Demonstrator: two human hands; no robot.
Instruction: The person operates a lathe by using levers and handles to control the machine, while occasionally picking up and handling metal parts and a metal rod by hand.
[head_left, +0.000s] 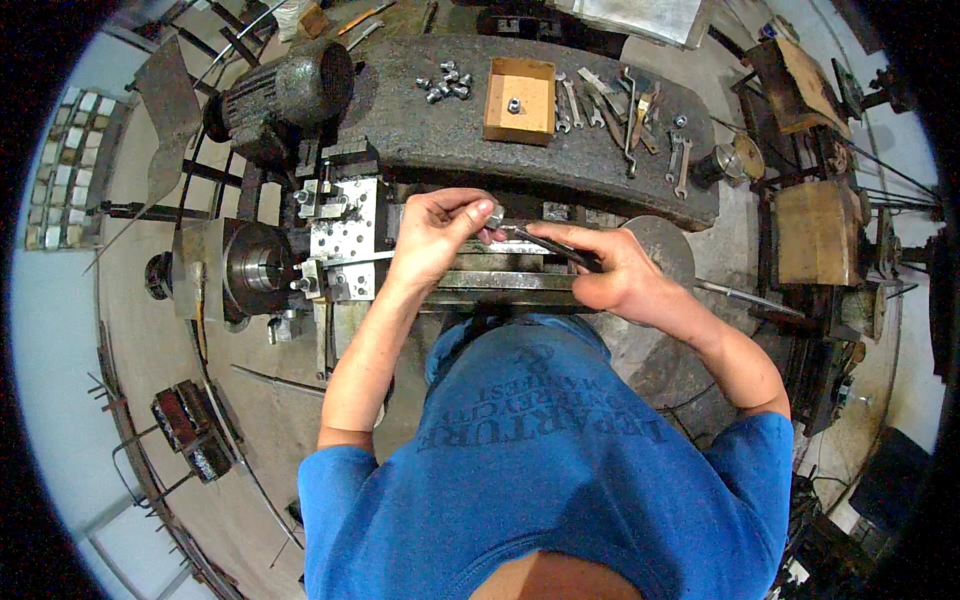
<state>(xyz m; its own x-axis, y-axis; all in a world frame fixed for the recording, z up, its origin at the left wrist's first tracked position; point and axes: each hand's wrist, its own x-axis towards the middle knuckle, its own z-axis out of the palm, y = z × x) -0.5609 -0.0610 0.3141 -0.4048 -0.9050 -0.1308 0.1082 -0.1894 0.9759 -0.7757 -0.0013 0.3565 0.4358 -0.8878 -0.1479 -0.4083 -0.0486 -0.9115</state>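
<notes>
My left hand (445,225) pinches a small shiny metal fitting (496,216) between thumb and fingertips, above the bed of the machine. Coming from the right, my right hand (620,268) is closed round a slim dark hand tool (562,247), its thin end pointing at the fitting. Whether the tool's tip touches the fitting or enters it, I cannot tell, and its exact kind is unclear. Beyond my hands, several similar metal fittings (446,84) lie loose on the dark bench top (420,130). An open cardboard box (520,74) holds one more fitting (515,105).
Left of my hands stand a lathe chuck (262,268) and a drilled metal tool plate (350,238). A greasy electric motor (290,95) sits at the far left. Several wrenches (684,165) and other hand tools lie right of the box. A round plate (660,250) is beyond my right wrist.
</notes>
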